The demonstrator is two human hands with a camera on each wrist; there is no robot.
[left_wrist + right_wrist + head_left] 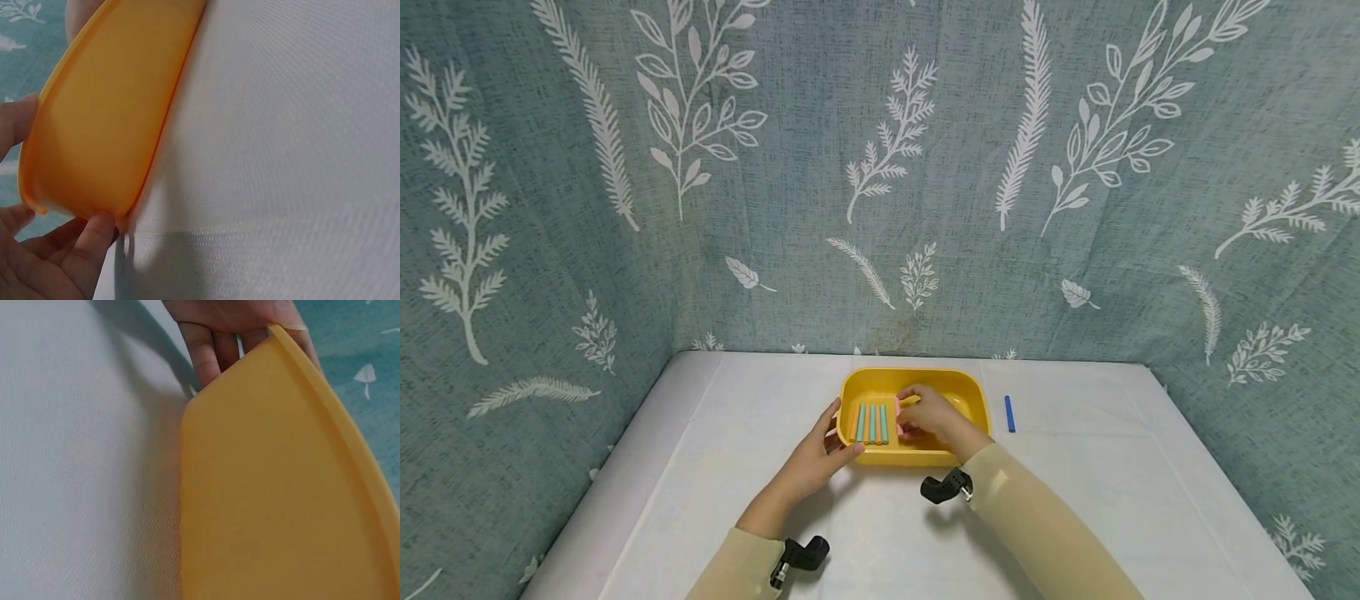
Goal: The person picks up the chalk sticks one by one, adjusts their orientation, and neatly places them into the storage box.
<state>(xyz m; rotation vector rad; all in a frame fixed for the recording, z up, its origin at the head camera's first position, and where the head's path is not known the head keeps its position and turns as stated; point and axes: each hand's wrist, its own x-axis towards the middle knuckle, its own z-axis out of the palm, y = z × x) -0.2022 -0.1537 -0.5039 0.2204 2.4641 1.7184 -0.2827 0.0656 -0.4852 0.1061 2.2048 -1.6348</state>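
A yellow tray (917, 458) with raised walls stands on the white table. At its left end my left hand (812, 457) holds the tray, thumb at the front corner and fingers along the side. The left wrist view shows its fingers against the outer wall (106, 119). Reaching over the front right, my right hand (931, 414) is inside the tray and pinches a pink stick (897, 406), mostly hidden by the fingers. Several light blue sticks (872, 423), with orange showing between them, lie side by side in the tray's left part. The right wrist view shows mainly the outer wall (275, 475).
A dark blue stick (1010, 414) lies on the white tabletop (1075, 483) to the right of the tray. Behind the table hangs a teal cloth (820, 208) with white leaf patterns, which also runs along both sides.
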